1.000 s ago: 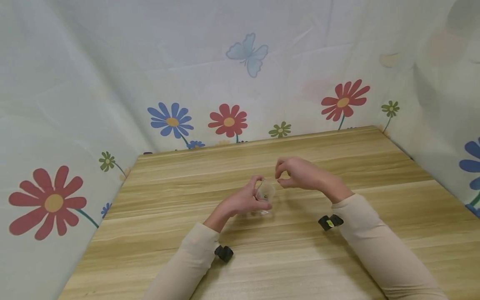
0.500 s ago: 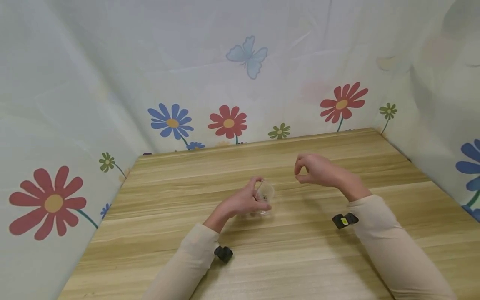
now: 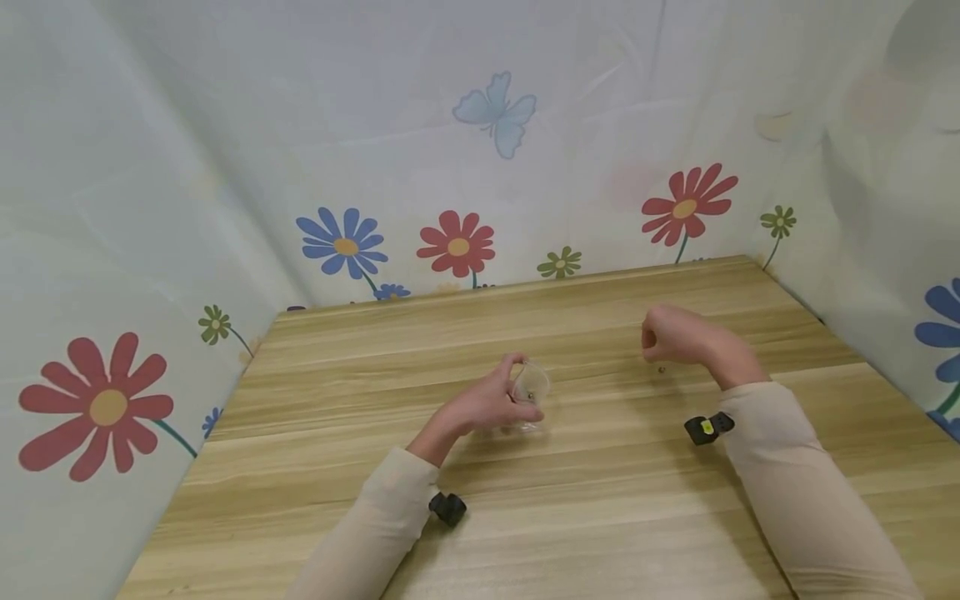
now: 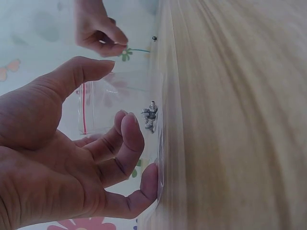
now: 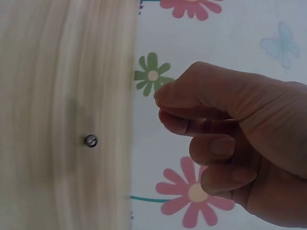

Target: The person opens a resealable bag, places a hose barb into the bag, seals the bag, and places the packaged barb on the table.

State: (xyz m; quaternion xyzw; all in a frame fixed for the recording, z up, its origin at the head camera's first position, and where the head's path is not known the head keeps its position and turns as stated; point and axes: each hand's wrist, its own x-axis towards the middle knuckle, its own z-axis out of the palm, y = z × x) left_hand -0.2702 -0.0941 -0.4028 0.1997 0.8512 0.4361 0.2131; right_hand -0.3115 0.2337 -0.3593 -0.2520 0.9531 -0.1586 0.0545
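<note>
My left hand [image 3: 491, 400] curls its thumb and fingers round a clear zip-lock bag [image 3: 534, 379]. A red strip runs along its mouth in the left wrist view. Several small silvery metal parts [image 4: 150, 116] lie inside, close to the tabletop. My right hand [image 3: 682, 337] is raised over the right half of the table, its thumb and index fingertips together. Nothing shows between those fingertips [image 5: 165, 98]. On the wood beneath it is a tiny round metal piece [image 5: 90, 140], apart from the fingers; its exact kind is too small to tell.
The wood-grain table [image 3: 390, 350] runs back to a pale fabric backdrop [image 3: 585, 167] printed with flowers and a butterfly. Fabric also hangs along the left and right sides. A dark strap mount [image 3: 447, 507] sits on my left wrist, another [image 3: 708, 428] on my right.
My right hand has moved right, away from the bag, and its fingers have curled in more. The tiny metal piece now shows below it. My left hand and the bag have stayed put.
</note>
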